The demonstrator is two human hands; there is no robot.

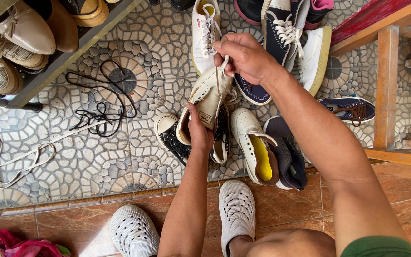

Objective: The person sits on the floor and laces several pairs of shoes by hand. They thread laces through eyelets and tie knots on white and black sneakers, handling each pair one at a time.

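My left hand grips a cream high-top sneaker by its heel opening and holds it up over the patterned floor. Above the shoe's toe end, my right hand pinches a white shoelace that runs down to the sneaker. Below the held shoe lies a black sneaker; to its right sit a white shoe with a yellow insole and a dark grey one.
A shoe rack with beige shoes stands at the upper left. Loose black laces and a cream lace lie on the floor. More sneakers crowd the top. A wooden frame stands right. My white perforated clogs rest on brown tiles.
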